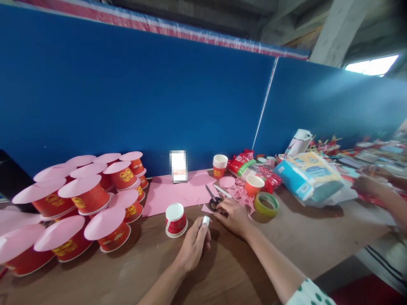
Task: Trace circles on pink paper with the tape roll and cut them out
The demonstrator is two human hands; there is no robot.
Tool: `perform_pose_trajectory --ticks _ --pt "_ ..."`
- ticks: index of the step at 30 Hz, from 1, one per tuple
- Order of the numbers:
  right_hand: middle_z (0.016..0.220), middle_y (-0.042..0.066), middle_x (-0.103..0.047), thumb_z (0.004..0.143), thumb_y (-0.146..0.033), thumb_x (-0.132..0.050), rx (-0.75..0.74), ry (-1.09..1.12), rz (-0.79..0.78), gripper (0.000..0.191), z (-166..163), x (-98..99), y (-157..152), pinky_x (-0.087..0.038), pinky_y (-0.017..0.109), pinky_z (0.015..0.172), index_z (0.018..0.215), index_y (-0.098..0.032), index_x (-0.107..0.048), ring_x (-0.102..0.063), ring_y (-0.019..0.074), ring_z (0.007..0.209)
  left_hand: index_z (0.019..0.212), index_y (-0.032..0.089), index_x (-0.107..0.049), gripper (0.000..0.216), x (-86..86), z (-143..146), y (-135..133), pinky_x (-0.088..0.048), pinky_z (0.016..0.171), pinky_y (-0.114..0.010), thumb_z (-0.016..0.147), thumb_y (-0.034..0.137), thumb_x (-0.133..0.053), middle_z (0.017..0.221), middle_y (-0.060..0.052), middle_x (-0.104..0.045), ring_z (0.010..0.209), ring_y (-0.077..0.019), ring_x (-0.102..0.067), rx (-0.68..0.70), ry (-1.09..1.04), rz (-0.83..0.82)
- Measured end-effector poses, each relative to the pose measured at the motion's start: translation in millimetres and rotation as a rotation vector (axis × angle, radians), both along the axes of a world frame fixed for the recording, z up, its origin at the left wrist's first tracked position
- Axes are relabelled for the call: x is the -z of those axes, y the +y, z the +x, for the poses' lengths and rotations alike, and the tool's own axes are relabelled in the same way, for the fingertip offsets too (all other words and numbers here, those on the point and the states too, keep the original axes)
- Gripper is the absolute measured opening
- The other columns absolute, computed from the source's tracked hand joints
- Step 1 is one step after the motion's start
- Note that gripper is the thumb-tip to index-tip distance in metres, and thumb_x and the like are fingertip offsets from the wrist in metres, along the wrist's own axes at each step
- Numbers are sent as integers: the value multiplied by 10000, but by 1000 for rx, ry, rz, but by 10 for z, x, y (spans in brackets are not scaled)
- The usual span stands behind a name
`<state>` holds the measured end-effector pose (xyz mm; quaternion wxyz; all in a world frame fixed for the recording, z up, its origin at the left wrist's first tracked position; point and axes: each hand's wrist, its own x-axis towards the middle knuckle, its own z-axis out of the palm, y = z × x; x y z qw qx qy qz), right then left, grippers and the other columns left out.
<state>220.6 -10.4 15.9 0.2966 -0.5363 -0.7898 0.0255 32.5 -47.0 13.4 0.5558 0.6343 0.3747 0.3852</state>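
A blue partition (143, 93) is set behind a brown tabletop (149, 267), on which a pink sheet (179, 192) is laid flat. By its near right corner the right hand (233, 217) is lowered, fingers loosely bent at the handles of black scissors (213, 203); whether these are gripped cannot be told. The left hand (194, 245) is closed around a small white stick (206, 220). Just beyond it and to the left, a red cup (178, 227) is stood with its axis upright, the white round end turned up. The scissors are laid with blades pointed away and slightly left, at the sheet's right side. The white stick's exposed end is pointed away and slightly right; the rest is hidden by fingers.
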Motion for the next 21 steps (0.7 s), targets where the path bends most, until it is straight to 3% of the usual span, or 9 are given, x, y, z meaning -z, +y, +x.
perform_pose_trajectory --ticks 4,11,16,21 --pt "875 36 -641 795 -278 -591 27 -87 -125 103 -33 -54 -29 -418 248 707 838 -201 -646 -576 162 841 998 169 -448 334 14 10 17 -377 502 -226 902 451 -298 655 35 -455 515 -91 -476 -5 -3 8" --pt "928 38 -650 852 -213 -503 67 -196 -245 150 -76 -180 -39 -411 228 720 858 -202 -652 -584 156 896 1027 164 -451 356 -11 17 9 -373 494 -224 901 459 -296 649 36 -448 511 -90 -476 -7 -5 -9" --pt "967 54 -646 864 -222 -484 110 -252 -268 153 -132 -244 -71 -416 230 737 881 -197 -634 -590 163 876 1015 168 -453 347 -12 14 -2 -377 497 -222 897 461 -310 664 30 -455 514 -88 -475 -6 -7 -11" --pt "961 50 -650 850 -235 -511 95 -224 -242 139 -124 -188 -58 -423 233 746 896 -206 -639 -591 168 897 940 176 -459 316 22 12 5 -374 496 -217 895 456 -319 664 26 -462 517 -86 -474 -7 -21 -9"
